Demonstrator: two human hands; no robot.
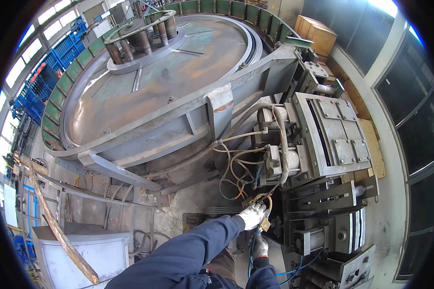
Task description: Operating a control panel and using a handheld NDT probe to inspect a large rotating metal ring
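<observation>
My left hand [253, 216], in a pale work glove, is closed at the end of a looped yellowish hose [270, 204]. Its fingers hide the exact grip. Just below and nearer to me, my gloved right hand [260, 246] is wrapped round the lower end of a brass-coloured fitting [265, 224]. A blue hose [250, 257] runs down beside the right wrist. Ahead of both hands, more yellowish hoses [241, 153] tangle in front of two grey cylinder-like units [275, 162], with a ribbed conduit [283, 144] arching over them.
A huge round metal table [178, 86] with a green rim fills the far left, bordered by a grey steel beam [164, 123]. Bolted steel plates [342, 130] and brackets [323, 197] crowd the right. A white-topped cabinet [89, 255] and wooden pole [58, 229] stand lower left.
</observation>
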